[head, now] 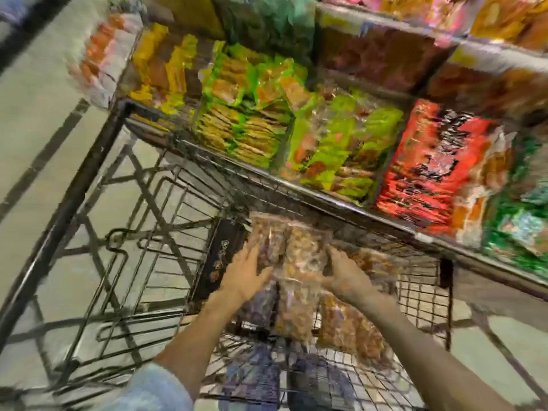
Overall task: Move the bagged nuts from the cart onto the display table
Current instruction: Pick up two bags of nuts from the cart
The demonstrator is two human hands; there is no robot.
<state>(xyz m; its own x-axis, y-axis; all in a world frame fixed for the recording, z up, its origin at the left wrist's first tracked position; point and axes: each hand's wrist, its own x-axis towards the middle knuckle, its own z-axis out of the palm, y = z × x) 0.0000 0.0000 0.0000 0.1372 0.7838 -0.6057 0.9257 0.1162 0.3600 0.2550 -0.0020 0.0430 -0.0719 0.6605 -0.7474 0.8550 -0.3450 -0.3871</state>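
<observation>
Head view, blurred by motion: my two hands are down in the cart (pixel 89 179), one on each side of a clump of clear nut bags (pixel 292 250). My left hand (pixel 246 274) lies against the left side of the clump with straight fingers (pixel 252 252) spread along the plastic — pressing, not curled round anything. My right hand (pixel 348 277) is on the right side, fingers reaching onto the bags; the blur hides whether they hook round an edge or only press flat, so I cannot tell. The clump sits between my palms, in the near right part of the cart, just below the cart's far rim.

More bags (pixel 341 324) of brown and orange nuts lie under and nearer than the clump, on the wire floor of the cart beneath my right forearm. A dark flat panel (pixel 221 256) stands just left of my left hand. The left part of the cart shows bare black wire with pale floor (pixel 35 93) through it.

Beyond the far rim lies the display surface (pixel 427 237) — its metal edge runs slantwise just past the cart. On it are packets in rows: yellow ones (pixel 166 69) at the far left, green ones (pixel 246 114) in the middle, a red stack (pixel 430 167) to the right, darker green ones (pixel 522 221) at the right edge. A pale blue sleeve (pixel 154 390) covers my left upper arm.
</observation>
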